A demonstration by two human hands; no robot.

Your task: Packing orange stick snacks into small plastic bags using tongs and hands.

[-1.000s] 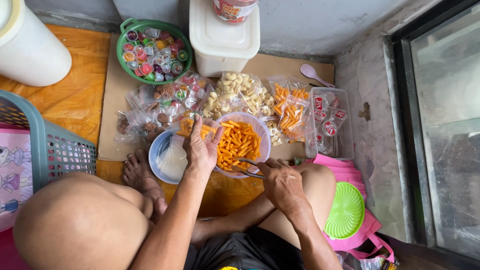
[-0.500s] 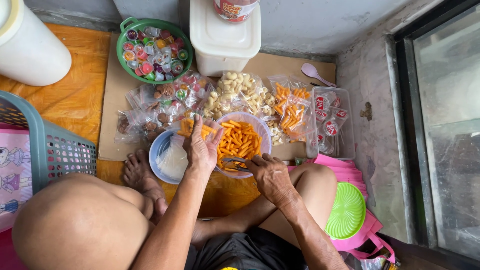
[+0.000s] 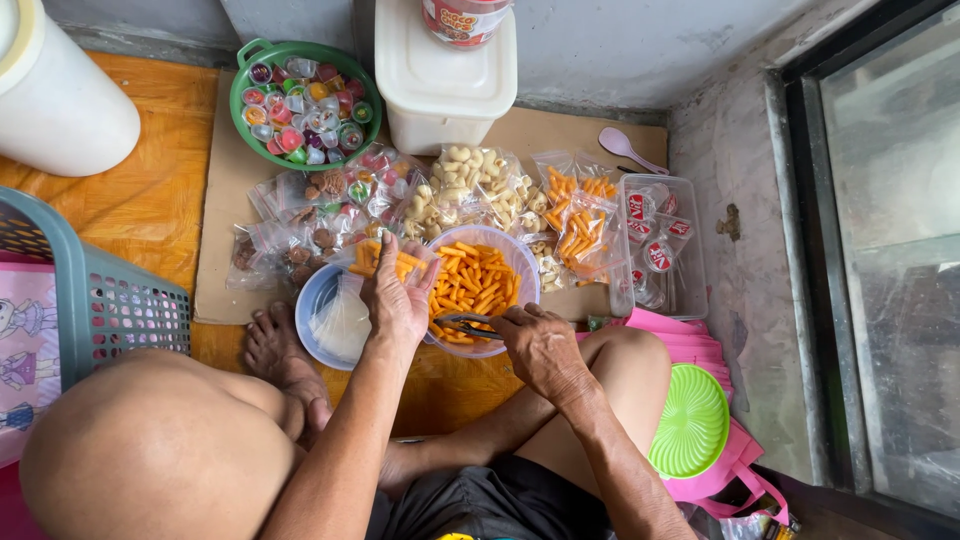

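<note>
On the cardboard, bowl of orange sticks — right hand scooping

Small clear bag in left hand was mostly covered by the fingers; contents partly visible, orange only. Tool in right hand was half hidden under the knuckles, kind unclear, maybe tongs or a spoon. Near rim of the bowl of orange sticks sat behind both hands. Blue bowl had its right side blocked by the left wrist. White container and red-lidded jar ran off the top edge. Blue basket was cut at left. Items in the clear box were too small to identify.
</note>
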